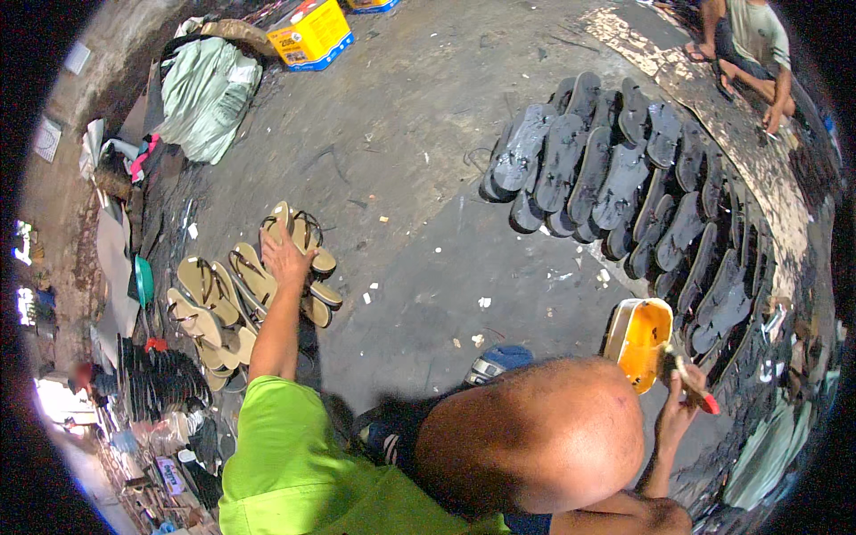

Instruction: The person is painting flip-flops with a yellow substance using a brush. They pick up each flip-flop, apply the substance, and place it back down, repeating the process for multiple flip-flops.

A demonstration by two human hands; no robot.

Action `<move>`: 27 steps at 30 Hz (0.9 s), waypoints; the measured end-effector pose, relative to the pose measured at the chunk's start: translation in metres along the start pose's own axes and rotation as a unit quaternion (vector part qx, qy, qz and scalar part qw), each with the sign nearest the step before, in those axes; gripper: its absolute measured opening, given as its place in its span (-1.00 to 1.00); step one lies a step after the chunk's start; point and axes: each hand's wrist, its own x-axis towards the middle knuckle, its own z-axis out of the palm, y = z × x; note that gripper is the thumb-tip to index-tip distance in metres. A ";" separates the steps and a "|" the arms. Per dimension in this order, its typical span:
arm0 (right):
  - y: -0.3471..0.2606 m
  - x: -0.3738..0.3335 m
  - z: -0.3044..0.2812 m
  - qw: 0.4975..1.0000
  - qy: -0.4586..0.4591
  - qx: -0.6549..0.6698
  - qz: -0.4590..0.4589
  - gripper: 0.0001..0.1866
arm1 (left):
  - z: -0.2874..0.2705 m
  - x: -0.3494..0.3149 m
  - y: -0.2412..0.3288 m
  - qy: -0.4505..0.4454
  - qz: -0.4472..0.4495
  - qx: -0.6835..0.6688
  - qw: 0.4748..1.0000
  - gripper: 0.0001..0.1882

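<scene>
My left hand point(287, 260) reaches to the far end of a cluster of tan sandals point(203, 283) with thin dark straps. Its fingers are on one tan sandal point(278, 217), and the thumb is held apart. At the right, my right hand point(675, 415) grips a brush point(683, 367) with a red part on its handle. The brush's head is by the rim of an oblong pale tub point(644, 308), whose inside is coated orange-yellow. My bent knee stands between the two hands.
Rows of dark soles point(615, 178) cover the floor at the right. Far right, another person point(753, 53) sits on the floor. A yellow and blue box point(312, 37) and a pale green cloth point(207, 98) lie at the far left. White scraps dot the floor.
</scene>
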 end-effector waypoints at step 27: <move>0.026 -0.023 -0.004 0.990 0.103 0.078 0.061 -0.74 | 0.061 0.060 0.014 -0.157 -0.113 -0.038 0.980 0.20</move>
